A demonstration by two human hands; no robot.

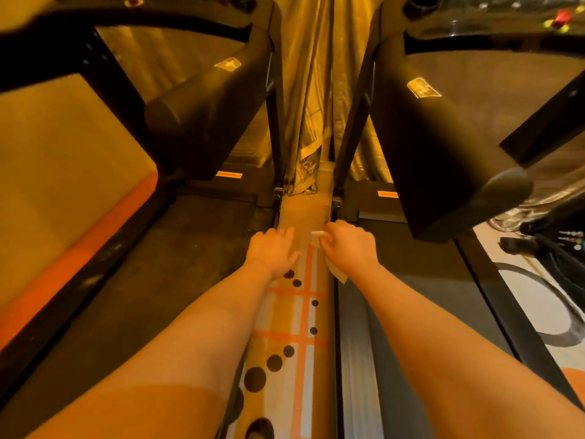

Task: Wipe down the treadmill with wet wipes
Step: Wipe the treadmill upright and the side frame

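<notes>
Fingers (pixel 282 233) of the left hand (pixel 271 252) are noted straight, loosely together, nothing held. They lie at the inner edge of the left treadmill (pixel 177 264), centre frame; contact cannot be told. Fingers of the right hand (pixel 349 245) are curled and pinched on the wet wipe (pixel 336 272), just above the inner side rail (pixel 354 359) of the right treadmill (pixel 427 296).

Risks, left to right:
- If weight is leaned on the left hand, it could slip off the deck edge into the gap over the patterned rug (pixel 294 327).
- The wipe is held bunched with a flap hanging, so little cloth would meet the rail. The flap could snag at the upright's foot (pixel 336 202).
- A wetted rail may be left slick.
- The right handrail (pixel 459 147) overhangs and could be struck on rising.

Hard to make out:
- Most of the wipe is covered by the hand.
- Dirt, wetness and true colours are masked by orange light.
- Both consoles are cut off at the top edge.
- Which treadmill is meant cannot be settled.
</notes>
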